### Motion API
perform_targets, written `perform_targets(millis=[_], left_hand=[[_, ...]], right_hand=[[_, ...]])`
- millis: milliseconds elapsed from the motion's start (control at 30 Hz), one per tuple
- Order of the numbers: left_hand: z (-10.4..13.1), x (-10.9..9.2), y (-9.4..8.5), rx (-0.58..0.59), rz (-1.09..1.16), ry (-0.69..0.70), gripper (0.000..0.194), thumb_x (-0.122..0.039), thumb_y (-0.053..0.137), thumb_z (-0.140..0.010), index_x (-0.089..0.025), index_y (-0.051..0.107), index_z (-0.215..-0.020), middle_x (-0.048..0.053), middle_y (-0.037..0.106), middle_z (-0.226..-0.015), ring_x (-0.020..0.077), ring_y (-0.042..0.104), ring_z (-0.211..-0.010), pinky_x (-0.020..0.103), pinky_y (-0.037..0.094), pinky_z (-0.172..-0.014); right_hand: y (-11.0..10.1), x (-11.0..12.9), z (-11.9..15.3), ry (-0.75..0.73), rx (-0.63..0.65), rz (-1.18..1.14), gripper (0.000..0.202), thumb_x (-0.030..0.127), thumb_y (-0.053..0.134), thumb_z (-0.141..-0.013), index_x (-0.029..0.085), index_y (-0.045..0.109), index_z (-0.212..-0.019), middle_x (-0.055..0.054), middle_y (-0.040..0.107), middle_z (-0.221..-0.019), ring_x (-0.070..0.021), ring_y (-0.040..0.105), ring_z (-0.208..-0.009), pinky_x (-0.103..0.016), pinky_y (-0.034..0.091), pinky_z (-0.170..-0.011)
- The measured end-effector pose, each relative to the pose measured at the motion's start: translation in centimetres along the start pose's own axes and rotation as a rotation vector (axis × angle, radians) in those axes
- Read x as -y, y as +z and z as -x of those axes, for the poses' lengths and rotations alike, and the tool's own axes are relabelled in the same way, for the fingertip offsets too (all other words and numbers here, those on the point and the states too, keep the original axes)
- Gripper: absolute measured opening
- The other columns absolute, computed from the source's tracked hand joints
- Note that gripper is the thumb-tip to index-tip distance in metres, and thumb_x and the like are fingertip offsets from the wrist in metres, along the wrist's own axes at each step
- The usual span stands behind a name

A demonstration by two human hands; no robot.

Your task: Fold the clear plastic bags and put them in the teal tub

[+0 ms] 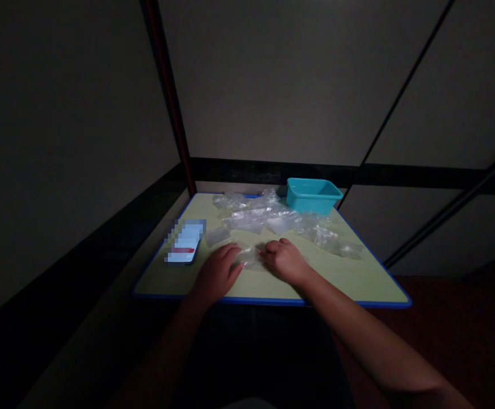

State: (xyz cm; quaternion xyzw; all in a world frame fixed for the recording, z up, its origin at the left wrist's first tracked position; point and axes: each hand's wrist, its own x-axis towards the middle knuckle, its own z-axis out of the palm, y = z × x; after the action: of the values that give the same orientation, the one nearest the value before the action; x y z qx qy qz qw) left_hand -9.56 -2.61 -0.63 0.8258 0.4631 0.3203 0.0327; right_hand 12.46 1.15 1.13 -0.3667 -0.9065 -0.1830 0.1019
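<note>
At the left of the surface (366, 281) lies a phone (191, 243) with a lit screen, partly blurred out, and just right of it a small flat translucent piece (217, 236). Next comes the left hand (217, 272), thumb and fingers parted around the near-left side of a clear plastic piece (250, 257), which lies low on the surface between the two hands, near the front edge. The handling of this piece looks under way rather than finished — both hands are at it, and neither has let it go flat and free. How much is already done cannot be told. The piece is thin, see-through and crumpled, with pale glints along its folds and a blurry outline. On its right side the right hand (285, 261) is curled, fingertips at the plastic's edge; whether they truly pinch it I cannot tell. Behind the hands, a loose heap of clear plastic (251, 217) lies out of their touch, apparently left for now, trailing right into a long wrinkled stretch (332, 243) — beyond it, at the back right, stands a turquoise bin (313, 201).
</note>
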Motion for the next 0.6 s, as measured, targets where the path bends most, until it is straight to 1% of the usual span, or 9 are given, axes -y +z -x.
perform_targets(millis=[67,133,200,333,433,600], left_hand=[[-0.1,0.0,0.2,0.087,0.000,0.042,0.039,-0.027,0.051,-0.089,-0.018,0.051,-0.127,0.013,0.052,-0.136,0.0252,0.045,-0.128,0.044,0.036,-0.106],[-0.4,-0.3,0.3,0.180,-0.017,0.062,0.045,-0.030,0.049,-0.091,-0.022,0.045,-0.135,0.010,0.045,-0.143,0.0244,0.038,-0.134,0.046,0.030,-0.110],[-1.0,-0.6,0.4,0.266,-0.040,0.068,0.049,-0.034,0.046,-0.092,-0.023,0.039,-0.140,0.008,0.039,-0.147,0.0227,0.032,-0.138,0.047,0.025,-0.111],[-2.2,-1.0,0.8,0.408,-0.080,0.071,0.052,-0.038,0.040,-0.095,-0.021,0.033,-0.144,0.007,0.030,-0.151,0.0202,0.024,-0.141,0.048,0.018,-0.114],[-2.6,-0.9,1.2,0.456,-0.085,0.061,0.050,-0.036,0.035,-0.096,-0.022,0.032,-0.144,0.008,0.030,-0.151,0.0196,0.025,-0.141,0.049,0.016,-0.113],[-2.4,-0.7,1.3,0.448,-0.079,0.067,0.049,-0.033,0.034,-0.097,-0.022,0.033,-0.144,0.009,0.032,-0.150,0.0205,0.027,-0.140,0.051,0.018,-0.112]], right_hand=[[0.1,0.0,0.0,-0.004,-0.003,0.004,0.035,0.025,0.040,-0.098,0.015,0.069,-0.082,-0.005,0.064,-0.074,-0.0143,0.053,-0.070,-0.032,0.022,-0.062],[0.2,0.0,0.1,-0.014,0.000,0.004,0.033,0.023,0.041,-0.098,0.016,0.069,-0.084,-0.005,0.064,-0.074,-0.0145,0.053,-0.071,-0.032,0.022,-0.063],[0.2,-0.1,0.1,-0.026,0.006,0.002,0.028,0.021,0.043,-0.096,0.016,0.069,-0.087,-0.005,0.065,-0.076,-0.0150,0.053,-0.072,-0.032,0.023,-0.063],[0.1,-0.2,0.2,-0.028,0.034,-0.007,0.022,0.020,0.047,-0.094,0.015,0.068,-0.092,-0.007,0.065,-0.081,-0.0163,0.054,-0.076,-0.032,0.025,-0.065],[-0.2,-0.1,0.1,-0.013,0.074,-0.027,0.022,0.019,0.047,-0.094,0.014,0.068,-0.091,-0.008,0.065,-0.084,-0.0167,0.055,-0.079,-0.032,0.027,-0.066],[-1.2,0.0,0.1,0.014,0.147,-0.028,0.024,0.020,0.044,-0.094,0.013,0.067,-0.093,-0.011,0.065,-0.088,-0.0189,0.056,-0.084,-0.033,0.029,-0.068]])
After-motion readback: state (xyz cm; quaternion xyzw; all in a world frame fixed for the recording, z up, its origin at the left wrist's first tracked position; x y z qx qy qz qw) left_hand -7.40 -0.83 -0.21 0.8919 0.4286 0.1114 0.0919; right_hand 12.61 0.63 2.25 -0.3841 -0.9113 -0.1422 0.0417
